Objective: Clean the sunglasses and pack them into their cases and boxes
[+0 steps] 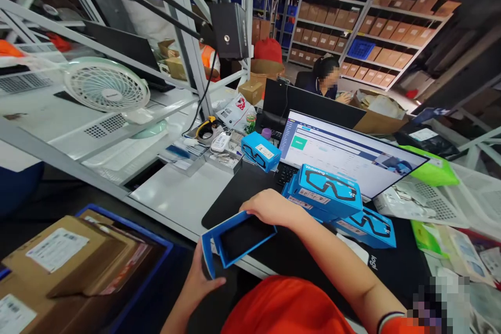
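Note:
Over the front edge of the desk I hold an opened blue cardboard box (246, 239), tilted, with its dark inside facing me. My left hand (199, 279) grips the left end by the raised flap, the thumb sticking out below and the other fingers partly hidden behind it. Across the far upper edge, my right hand (270, 206) is closed on the box. Just beyond my right forearm lie several blue boxes with goggle pictures, the top one (329, 190) resting on others. Another blue box (261, 151) sits farther back, left of the monitor.
Behind the boxes stands a monitor (348, 151) on a black desk mat (223, 198). Brown parcels (58, 250) fill a blue crate (164, 253) at lower left. A fan (107, 86) lies beyond the metal frame. One person (324, 81) sits past the monitors.

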`<action>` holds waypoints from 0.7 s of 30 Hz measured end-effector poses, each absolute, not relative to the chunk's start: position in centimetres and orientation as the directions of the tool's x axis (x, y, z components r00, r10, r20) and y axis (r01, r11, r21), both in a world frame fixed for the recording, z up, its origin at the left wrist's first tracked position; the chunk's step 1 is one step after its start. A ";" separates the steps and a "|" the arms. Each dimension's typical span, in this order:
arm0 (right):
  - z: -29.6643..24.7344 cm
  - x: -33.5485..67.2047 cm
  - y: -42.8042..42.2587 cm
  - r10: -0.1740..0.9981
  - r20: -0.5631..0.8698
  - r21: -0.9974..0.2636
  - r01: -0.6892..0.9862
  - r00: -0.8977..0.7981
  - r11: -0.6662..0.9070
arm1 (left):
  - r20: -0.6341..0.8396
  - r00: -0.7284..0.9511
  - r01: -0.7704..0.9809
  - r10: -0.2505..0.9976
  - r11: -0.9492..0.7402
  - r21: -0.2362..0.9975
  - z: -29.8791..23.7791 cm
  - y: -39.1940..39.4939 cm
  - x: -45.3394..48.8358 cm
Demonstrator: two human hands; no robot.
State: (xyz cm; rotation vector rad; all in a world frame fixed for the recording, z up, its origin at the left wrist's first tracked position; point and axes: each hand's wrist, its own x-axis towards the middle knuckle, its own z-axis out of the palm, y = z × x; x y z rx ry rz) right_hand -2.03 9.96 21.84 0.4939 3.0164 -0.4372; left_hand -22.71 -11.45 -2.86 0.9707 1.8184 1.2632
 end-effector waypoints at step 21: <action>4.5 -5.7 6.5 0.397 -0.108 -0.153 0.410 -0.911 0.899 | -0.294 -0.698 0.059 0.653 0.462 0.885 -0.5 -4.3 -20.0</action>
